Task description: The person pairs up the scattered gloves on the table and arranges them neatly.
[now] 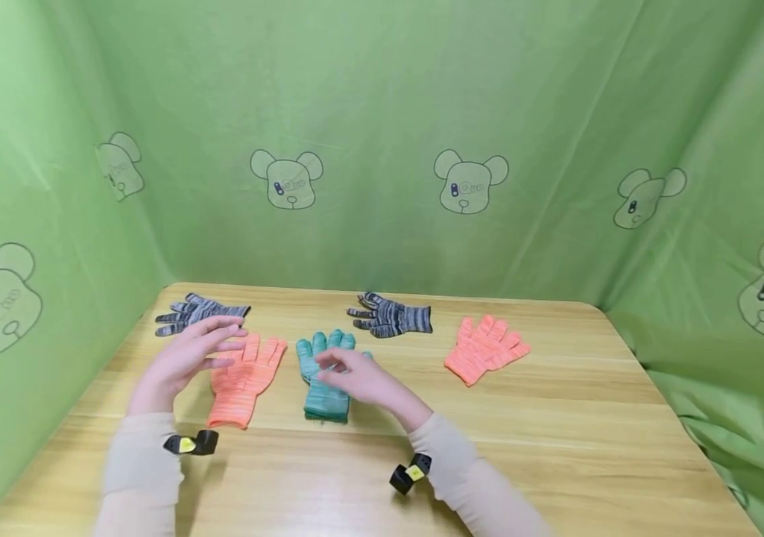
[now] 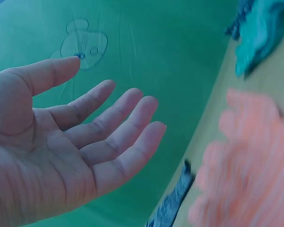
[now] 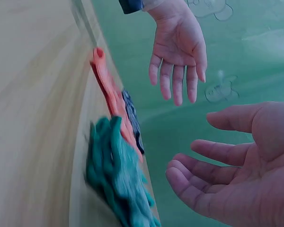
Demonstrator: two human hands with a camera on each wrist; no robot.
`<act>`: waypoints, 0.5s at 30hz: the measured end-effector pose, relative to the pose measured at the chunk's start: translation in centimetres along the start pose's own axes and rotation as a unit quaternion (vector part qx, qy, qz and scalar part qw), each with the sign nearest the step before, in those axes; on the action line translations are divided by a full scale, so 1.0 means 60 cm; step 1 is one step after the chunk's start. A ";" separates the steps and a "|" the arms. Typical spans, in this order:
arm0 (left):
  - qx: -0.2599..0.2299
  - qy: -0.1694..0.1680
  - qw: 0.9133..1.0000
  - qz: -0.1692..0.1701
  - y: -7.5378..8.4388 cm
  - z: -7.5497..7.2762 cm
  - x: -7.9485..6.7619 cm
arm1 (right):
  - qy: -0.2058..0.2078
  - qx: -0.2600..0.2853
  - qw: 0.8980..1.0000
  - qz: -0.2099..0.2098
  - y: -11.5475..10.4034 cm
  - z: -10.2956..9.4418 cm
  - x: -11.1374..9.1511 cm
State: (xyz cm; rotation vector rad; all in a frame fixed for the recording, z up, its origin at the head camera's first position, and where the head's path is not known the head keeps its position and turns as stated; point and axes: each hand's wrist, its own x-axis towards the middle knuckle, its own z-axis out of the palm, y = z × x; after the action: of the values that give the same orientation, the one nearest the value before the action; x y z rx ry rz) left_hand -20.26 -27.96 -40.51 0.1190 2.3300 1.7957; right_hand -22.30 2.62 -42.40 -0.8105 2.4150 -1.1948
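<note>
My left hand [image 1: 190, 354] is raised over the left side of the table with its fingers loosely extended, overlapping an orange knit glove [image 1: 237, 395] in the head view. Nothing is in its palm in the left wrist view. Over the teal knit gloves [image 1: 328, 403] hovers my right hand [image 1: 361, 377], fingers slightly bent and holding nothing. Those teal gloves [image 3: 125, 179] show as overlapping layers in the right wrist view, below and beside the hand. Behind the left hand lies a grey-and-black striped glove [image 1: 197, 307], partly hidden by its fingertips.
Another grey-and-black glove [image 1: 395, 317] lies at the back middle of the wooden table [image 1: 556, 447]. Farther right is a second orange item, layered gloves [image 1: 485, 349] with fingers fanned. Green cloth [image 1: 382, 89] with printed bear heads encloses the back and both sides.
</note>
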 end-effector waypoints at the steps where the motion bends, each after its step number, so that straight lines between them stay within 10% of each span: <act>1: -0.004 0.000 1.000 0.003 0.004 0.006 0.005 | 0.004 -0.002 1.000 0.002 0.004 -0.007 -0.005; 15: -0.055 -0.031 0.998 0.009 0.050 0.122 0.078 | 0.101 -0.009 0.994 0.042 0.072 -0.077 -0.060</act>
State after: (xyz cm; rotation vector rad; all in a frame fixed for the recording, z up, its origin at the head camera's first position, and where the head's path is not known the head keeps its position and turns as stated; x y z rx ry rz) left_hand -23.51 -19.40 -39.90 0.1769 2.1894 1.8948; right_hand -23.35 9.81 -42.95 -0.6124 2.5949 -1.2801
